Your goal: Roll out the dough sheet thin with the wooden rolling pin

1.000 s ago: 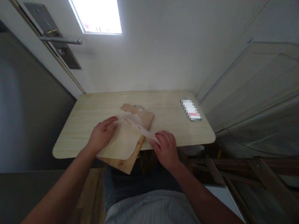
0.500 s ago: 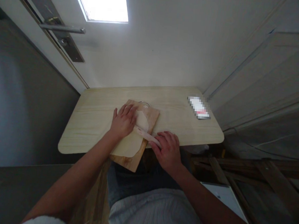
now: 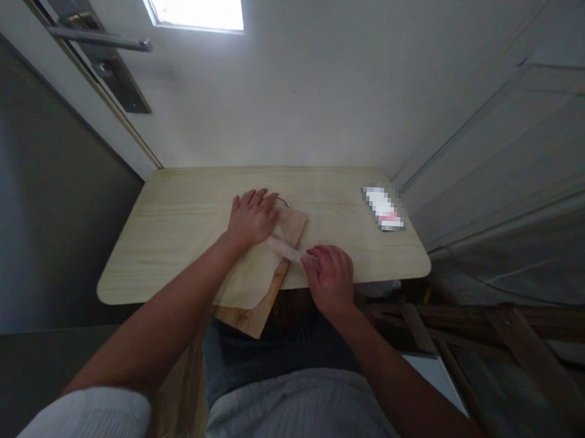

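Note:
A thin, pale sheet of dough lies over a wooden cutting board, which sticks out slightly past the table's front edge. Across the dough rests a light wooden rolling pin. My right hand has its fingers wrapped around the pin's right end. With fingers stretched forward and palm down, my left hand lies over the far left part of the board. The pin's left end runs under that hand, so whether the palm presses on it is hidden.
The pale wooden table stands against a white door with a metal handle. A phone with a blurred screen lies at the table's right. Wooden bars and a cable are at the lower right.
My left hand has moved forward toward the board's far end. The rolling pin and my right hand have shifted slightly forward too. The whole view has tilted a little.

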Demonstrator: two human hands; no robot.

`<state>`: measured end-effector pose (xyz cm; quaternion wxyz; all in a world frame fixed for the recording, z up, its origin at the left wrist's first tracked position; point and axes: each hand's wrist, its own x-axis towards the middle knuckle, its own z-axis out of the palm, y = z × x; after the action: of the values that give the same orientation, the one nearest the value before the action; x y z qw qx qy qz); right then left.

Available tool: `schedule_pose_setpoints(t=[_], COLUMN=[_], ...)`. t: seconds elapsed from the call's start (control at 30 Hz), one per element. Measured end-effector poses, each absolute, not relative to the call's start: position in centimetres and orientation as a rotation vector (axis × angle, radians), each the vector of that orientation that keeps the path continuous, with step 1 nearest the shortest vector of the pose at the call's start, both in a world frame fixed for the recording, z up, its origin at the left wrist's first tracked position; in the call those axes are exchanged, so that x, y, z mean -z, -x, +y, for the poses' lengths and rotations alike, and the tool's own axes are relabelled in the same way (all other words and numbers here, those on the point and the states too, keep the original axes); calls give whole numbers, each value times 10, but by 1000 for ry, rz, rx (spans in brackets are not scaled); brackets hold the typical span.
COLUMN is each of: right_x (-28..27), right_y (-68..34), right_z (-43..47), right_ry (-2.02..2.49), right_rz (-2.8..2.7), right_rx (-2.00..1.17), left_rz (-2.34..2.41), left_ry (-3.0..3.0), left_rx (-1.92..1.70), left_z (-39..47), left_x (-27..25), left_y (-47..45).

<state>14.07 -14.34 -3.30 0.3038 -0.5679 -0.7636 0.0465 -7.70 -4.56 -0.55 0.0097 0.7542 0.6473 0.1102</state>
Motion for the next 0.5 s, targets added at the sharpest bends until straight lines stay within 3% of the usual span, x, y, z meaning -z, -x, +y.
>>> schedule_pose_setpoints(t=[0.23, 0.5], right_x=[31, 33], right_y=[-137, -145], right_z=[-166, -123], right_ry=[1430, 1546], right_rz=[-2072, -2006], right_rx=[-123, -64], left_rz=[2097, 2067], left_ry=[-2315, -2303], left_rx=[-340, -400], left_z=[-89, -43], left_x=[7, 4], left_y=[93, 75])
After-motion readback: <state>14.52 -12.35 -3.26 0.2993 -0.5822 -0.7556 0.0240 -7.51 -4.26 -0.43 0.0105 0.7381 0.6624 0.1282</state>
